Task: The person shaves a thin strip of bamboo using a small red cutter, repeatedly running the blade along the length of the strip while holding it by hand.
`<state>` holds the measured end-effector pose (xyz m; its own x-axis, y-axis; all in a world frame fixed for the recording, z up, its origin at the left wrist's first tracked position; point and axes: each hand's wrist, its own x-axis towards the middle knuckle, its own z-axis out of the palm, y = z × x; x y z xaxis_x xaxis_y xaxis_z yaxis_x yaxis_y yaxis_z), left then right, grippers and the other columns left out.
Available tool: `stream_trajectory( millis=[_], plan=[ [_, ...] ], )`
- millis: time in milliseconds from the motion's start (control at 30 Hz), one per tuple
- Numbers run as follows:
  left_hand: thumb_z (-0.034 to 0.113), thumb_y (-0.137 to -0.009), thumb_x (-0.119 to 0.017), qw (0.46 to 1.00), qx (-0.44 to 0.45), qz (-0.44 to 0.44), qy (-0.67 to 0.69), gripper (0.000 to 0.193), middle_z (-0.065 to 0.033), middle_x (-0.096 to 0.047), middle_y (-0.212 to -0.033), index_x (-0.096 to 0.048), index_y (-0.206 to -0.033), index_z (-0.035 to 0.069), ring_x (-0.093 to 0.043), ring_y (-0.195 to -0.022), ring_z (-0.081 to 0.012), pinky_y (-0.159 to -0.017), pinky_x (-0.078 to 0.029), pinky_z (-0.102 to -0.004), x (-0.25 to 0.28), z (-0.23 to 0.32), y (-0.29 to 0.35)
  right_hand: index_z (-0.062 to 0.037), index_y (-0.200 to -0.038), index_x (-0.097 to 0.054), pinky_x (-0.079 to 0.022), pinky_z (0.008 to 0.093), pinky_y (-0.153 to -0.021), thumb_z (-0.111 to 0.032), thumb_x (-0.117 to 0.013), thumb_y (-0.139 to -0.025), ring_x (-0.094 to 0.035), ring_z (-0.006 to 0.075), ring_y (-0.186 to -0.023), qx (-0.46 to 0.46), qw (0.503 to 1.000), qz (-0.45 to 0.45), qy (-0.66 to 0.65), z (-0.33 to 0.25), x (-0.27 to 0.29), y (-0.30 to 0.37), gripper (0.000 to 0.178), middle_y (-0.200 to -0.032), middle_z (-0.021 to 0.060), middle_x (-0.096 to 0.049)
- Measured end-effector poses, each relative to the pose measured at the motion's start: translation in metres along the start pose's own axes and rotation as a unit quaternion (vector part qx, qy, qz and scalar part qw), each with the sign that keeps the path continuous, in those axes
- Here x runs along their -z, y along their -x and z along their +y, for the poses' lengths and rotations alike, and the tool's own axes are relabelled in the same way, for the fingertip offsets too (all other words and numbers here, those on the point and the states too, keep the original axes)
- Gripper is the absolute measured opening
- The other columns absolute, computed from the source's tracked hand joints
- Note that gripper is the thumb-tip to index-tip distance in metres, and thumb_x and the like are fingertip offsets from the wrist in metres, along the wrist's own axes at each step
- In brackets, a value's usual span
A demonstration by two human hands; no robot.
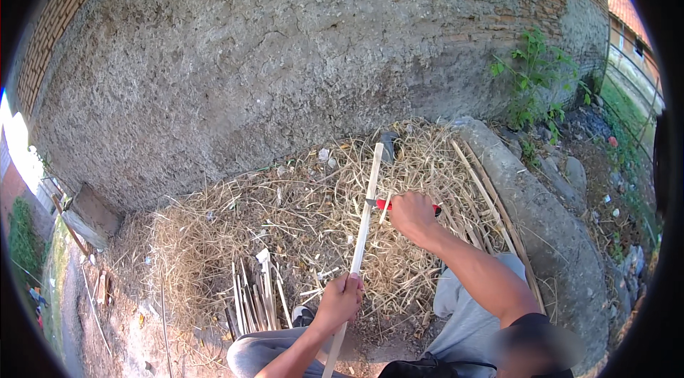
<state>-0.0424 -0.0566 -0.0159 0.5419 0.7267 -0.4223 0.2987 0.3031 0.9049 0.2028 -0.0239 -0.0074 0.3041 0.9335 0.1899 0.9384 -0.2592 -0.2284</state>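
A long pale strip of split bamboo or wood (373, 175) stands tilted in front of me, its far end up toward the wall. My left hand (340, 301) is closed around its lower part, and the near end runs down past my wrist. In my right hand (411, 214) is a red-handled knife (382, 204), gripped in a fist. Its short dark blade lies across the strip, touching its upper half. A thin pale sliver (385, 208) sticks out beside the knife. Both hands are above a litter of curled shavings (399, 257).
Several split strips (256, 299) lie bundled by my left shoe (303, 316). Long slats (491, 200) lean at the right beside a rounded concrete edge (545, 225). A rough plastered wall (285, 71) rises behind, with a leafy plant (534, 79) at its right.
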Motion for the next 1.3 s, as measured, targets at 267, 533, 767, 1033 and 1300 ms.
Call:
stream_trajectory(
  millis=[267,533,767,1033,1300],
  plan=[
    [0.023,-0.107,-0.034,0.997,0.021,-0.039,0.061,0.029,0.0017,-0.038,-0.058,-0.047,-0.089,0.004,-0.033,-0.042,-0.0053,-0.035,-0.027,-0.0247,-0.019,0.014,0.032,0.0022,-0.081,-0.07,-0.052,0.0464,-0.067,-0.002,-0.054,-0.083,-0.069,0.0306,-0.074,-0.031,0.999,-0.032,-0.021,-0.002,0.0,-0.006,0.017,-0.079,0.0203,-0.068],
    [0.025,-0.106,-0.038,0.99,0.11,-0.083,0.038,0.029,0.0024,-0.038,-0.058,-0.047,-0.089,0.004,-0.036,-0.043,-0.0062,-0.037,-0.03,-0.026,-0.023,-0.009,0.043,0.0013,-0.085,-0.071,-0.054,0.0456,-0.07,-0.007,-0.057,-0.087,-0.071,0.0328,-0.082,-0.106,0.994,0.025,0.031,0.076,-0.008,-0.041,0.017,-0.085,0.0196,-0.07],
    [0.028,-0.104,-0.041,0.992,-0.033,0.052,-0.111,0.036,-0.0023,-0.051,-0.059,-0.056,-0.086,0.001,-0.047,-0.048,-0.0105,-0.047,-0.04,-0.0312,-0.002,-0.007,0.012,0.0044,-0.085,-0.07,-0.053,0.0476,-0.064,-0.02,-0.059,-0.089,-0.069,0.0358,-0.069,-0.055,0.996,0.001,-0.065,0.021,0.021,-0.012,0.027,-0.079,0.0228,-0.069],
    [0.027,-0.106,-0.036,0.999,-0.005,-0.034,-0.004,0.032,-0.0003,-0.046,-0.061,-0.053,-0.096,0.001,-0.042,-0.043,-0.0069,-0.038,-0.04,-0.0255,-0.003,0.009,0.013,0.0024,-0.096,-0.068,-0.035,0.0304,-0.043,-0.041,-0.057,-0.097,-0.042,0.0104,-0.042,-0.177,0.724,-0.057,-0.664,0.001,0.007,-0.004,0.045,-0.065,0.0062,-0.063],
    [0.026,-0.105,-0.042,0.996,0.035,-0.077,-0.004,0.032,0.0007,-0.047,-0.068,-0.056,-0.11,-0.003,-0.044,-0.051,-0.0059,-0.052,-0.054,-0.0276,-0.002,0.02,0.008,-0.0035,-0.087,-0.065,-0.03,0.0237,-0.04,-0.024,-0.073,-0.089,-0.039,0.0047,-0.043,-0.204,0.712,-0.072,-0.668,-0.003,0.02,-0.005,0.022,-0.058,-0.004,-0.049]
  ],
)
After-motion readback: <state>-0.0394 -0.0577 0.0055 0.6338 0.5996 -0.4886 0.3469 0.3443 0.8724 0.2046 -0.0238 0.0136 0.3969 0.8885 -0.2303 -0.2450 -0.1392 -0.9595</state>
